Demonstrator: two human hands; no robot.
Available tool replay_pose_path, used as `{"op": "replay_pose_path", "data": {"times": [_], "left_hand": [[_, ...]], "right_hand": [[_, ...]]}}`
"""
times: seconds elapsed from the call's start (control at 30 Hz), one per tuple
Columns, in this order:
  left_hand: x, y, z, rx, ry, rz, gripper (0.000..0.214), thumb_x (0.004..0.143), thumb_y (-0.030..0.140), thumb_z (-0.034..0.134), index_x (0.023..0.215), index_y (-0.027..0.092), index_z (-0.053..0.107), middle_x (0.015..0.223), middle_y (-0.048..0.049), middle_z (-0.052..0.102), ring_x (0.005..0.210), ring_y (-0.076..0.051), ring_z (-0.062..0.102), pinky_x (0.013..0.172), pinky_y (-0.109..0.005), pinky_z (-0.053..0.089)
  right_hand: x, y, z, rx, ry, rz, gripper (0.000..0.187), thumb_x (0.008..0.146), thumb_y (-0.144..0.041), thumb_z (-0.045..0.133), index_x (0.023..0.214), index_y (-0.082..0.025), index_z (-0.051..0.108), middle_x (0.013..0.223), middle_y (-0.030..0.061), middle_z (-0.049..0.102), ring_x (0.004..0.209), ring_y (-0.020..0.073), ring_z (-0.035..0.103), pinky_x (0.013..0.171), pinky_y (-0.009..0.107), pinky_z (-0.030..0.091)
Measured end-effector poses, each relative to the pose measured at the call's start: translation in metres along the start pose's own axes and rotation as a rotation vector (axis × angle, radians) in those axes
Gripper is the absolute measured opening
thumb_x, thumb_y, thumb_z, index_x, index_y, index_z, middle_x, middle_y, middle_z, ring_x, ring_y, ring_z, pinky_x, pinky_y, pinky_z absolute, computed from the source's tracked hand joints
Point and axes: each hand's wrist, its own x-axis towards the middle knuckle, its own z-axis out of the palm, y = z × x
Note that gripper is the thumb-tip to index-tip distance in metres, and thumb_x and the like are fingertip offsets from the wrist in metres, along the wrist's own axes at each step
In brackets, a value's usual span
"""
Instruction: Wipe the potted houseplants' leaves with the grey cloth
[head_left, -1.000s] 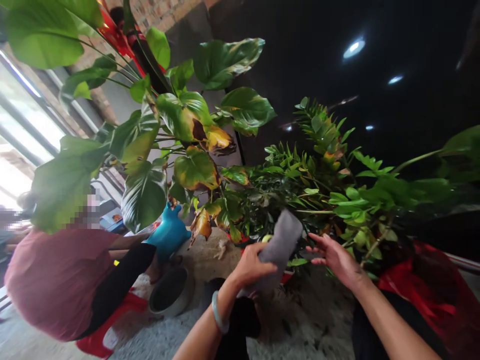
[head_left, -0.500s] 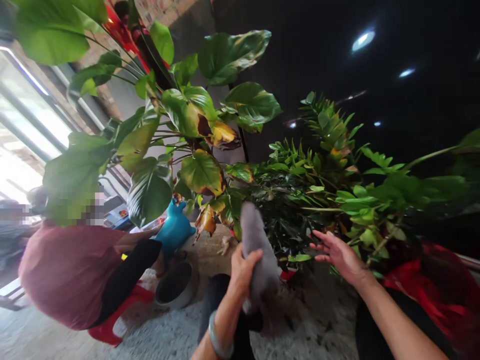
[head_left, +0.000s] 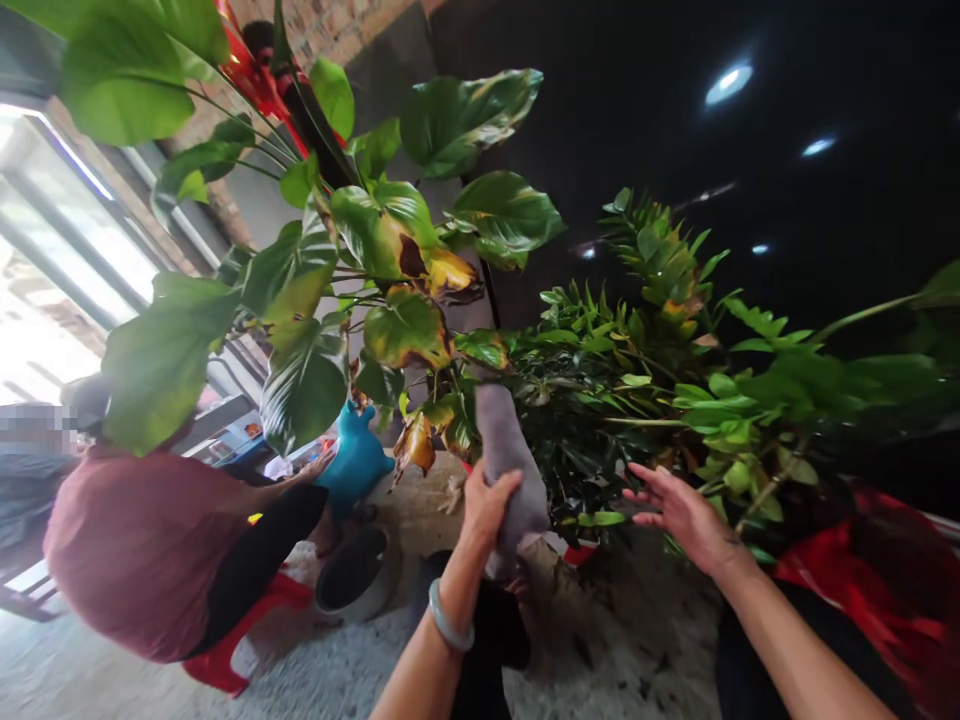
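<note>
My left hand (head_left: 486,505) is closed round a grey cloth (head_left: 508,462) and holds it upright against the lower leaves of a big-leaved plant (head_left: 375,260), some of them yellow and brown at the edges. A pale bangle sits on that wrist. My right hand (head_left: 679,512) is open, fingers spread, palm turned left, just below the fronds of a bushy small-leaved plant (head_left: 652,380) and touching nothing that I can see.
A person in a maroon top (head_left: 142,540) crouches at the left on a red stool. A teal watering can (head_left: 354,458) and a dark round pot (head_left: 352,582) stand on the speckled floor. Red wrapping (head_left: 885,590) lies at the right.
My left hand has turned the grey cloth from leaning right to standing upright and lifted it toward the leaves. My right hand has barely moved.
</note>
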Motion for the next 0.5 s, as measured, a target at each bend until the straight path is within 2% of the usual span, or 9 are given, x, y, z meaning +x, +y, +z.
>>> {"op": "replay_pose_path", "data": {"times": [0.1, 0.13, 0.17, 0.23, 0.3, 0.37, 0.43, 0.5], "left_hand": [[-0.029, -0.035, -0.006, 0.132, -0.280, -0.160, 0.025, 0.047, 0.026, 0.070, 0.069, 0.016, 0.068, 0.059, -0.0004, 0.061, 0.058, -0.018, 0.053, 0.054, -0.027, 0.041], [-0.039, -0.042, -0.012, 0.142, -0.293, -0.177, 0.023, 0.048, 0.026, 0.069, 0.069, 0.016, 0.069, 0.058, 0.0001, 0.060, 0.058, -0.017, 0.053, 0.053, -0.027, 0.041], [-0.048, -0.044, -0.019, 0.137, -0.277, -0.177, 0.023, 0.049, 0.027, 0.069, 0.070, 0.016, 0.069, 0.058, 0.0005, 0.060, 0.058, -0.017, 0.052, 0.053, -0.027, 0.040], [-0.053, -0.035, -0.030, 0.112, -0.146, -0.113, 0.027, 0.052, 0.033, 0.069, 0.073, 0.016, 0.069, 0.060, 0.0006, 0.061, 0.059, -0.017, 0.052, 0.055, -0.027, 0.041], [-0.042, -0.013, -0.034, 0.109, 0.005, 0.001, 0.032, 0.053, 0.039, 0.071, 0.075, 0.017, 0.068, 0.063, 0.0000, 0.062, 0.062, -0.018, 0.053, 0.057, -0.028, 0.043], [-0.020, 0.010, -0.027, 0.125, 0.103, 0.111, 0.034, 0.054, 0.041, 0.071, 0.077, 0.017, 0.067, 0.068, -0.0012, 0.063, 0.067, -0.020, 0.056, 0.062, -0.029, 0.044], [0.002, 0.022, -0.014, 0.117, 0.108, 0.135, 0.033, 0.055, 0.039, 0.070, 0.081, 0.018, 0.066, 0.073, -0.0018, 0.065, 0.071, -0.020, 0.057, 0.065, -0.029, 0.046], [0.014, 0.018, 0.000, 0.108, 0.041, 0.085, 0.030, 0.054, 0.034, 0.069, 0.079, 0.019, 0.065, 0.071, -0.0016, 0.064, 0.069, -0.020, 0.058, 0.064, -0.030, 0.046]], "right_hand": [[-0.002, -0.001, -0.001, -0.010, -0.012, 0.002, 0.021, 0.080, -0.037, 0.062, 0.090, -0.024, 0.075, 0.132, 0.0094, 0.065, 0.092, 0.0268, 0.071, 0.058, 0.034, 0.059], [-0.003, -0.002, -0.001, -0.011, -0.010, 0.006, 0.021, 0.079, -0.037, 0.063, 0.090, -0.024, 0.076, 0.132, 0.0095, 0.065, 0.091, 0.0265, 0.071, 0.058, 0.034, 0.059], [-0.004, -0.003, -0.002, -0.007, -0.004, 0.009, 0.021, 0.078, -0.036, 0.064, 0.089, -0.024, 0.076, 0.131, 0.0094, 0.066, 0.090, 0.0260, 0.071, 0.057, 0.033, 0.058], [-0.005, -0.005, -0.004, 0.011, 0.010, 0.004, 0.020, 0.075, -0.036, 0.066, 0.087, -0.024, 0.077, 0.126, 0.0090, 0.069, 0.086, 0.0249, 0.071, 0.056, 0.032, 0.058], [-0.005, -0.006, -0.005, 0.027, 0.007, -0.004, 0.020, 0.074, -0.035, 0.065, 0.087, -0.025, 0.077, 0.119, 0.0086, 0.072, 0.083, 0.0242, 0.071, 0.055, 0.031, 0.057], [-0.004, -0.005, -0.004, 0.027, -0.014, -0.009, 0.022, 0.076, -0.036, 0.064, 0.090, -0.025, 0.077, 0.113, 0.0087, 0.074, 0.085, 0.0246, 0.071, 0.056, 0.032, 0.058], [-0.002, -0.002, -0.003, 0.014, -0.021, -0.016, 0.022, 0.077, -0.037, 0.062, 0.090, -0.026, 0.076, 0.114, 0.0088, 0.074, 0.087, 0.0257, 0.071, 0.057, 0.033, 0.058], [0.000, 0.002, 0.000, 0.000, -0.012, -0.033, 0.021, 0.077, -0.039, 0.062, 0.087, -0.026, 0.075, 0.123, 0.0089, 0.070, 0.089, 0.0269, 0.071, 0.058, 0.035, 0.058]]}}
